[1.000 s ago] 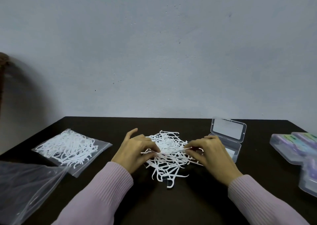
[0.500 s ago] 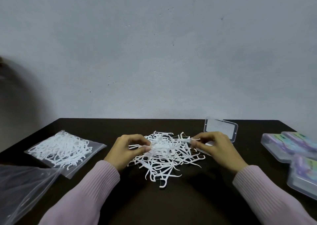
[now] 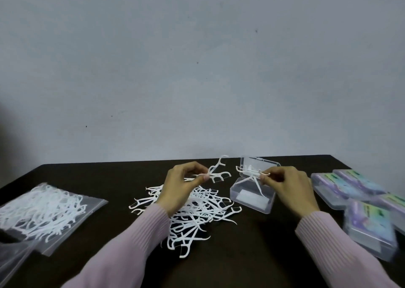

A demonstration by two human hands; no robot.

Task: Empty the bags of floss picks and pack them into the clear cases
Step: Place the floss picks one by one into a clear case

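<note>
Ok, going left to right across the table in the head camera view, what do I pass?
bag of floss picks → left hand over the loose pile of picks → open clear case → right hand → stacked closed cases

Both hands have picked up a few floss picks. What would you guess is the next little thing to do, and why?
Probably lower the right hand and lay its picks into the open case. That hand is already above the case, whose lid stands up. The left hand holds more over the pile.

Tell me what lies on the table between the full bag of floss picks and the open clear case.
In the head view, the loose pile of floss picks lies between the bag and the open case, with the left hand raised over it.
</note>
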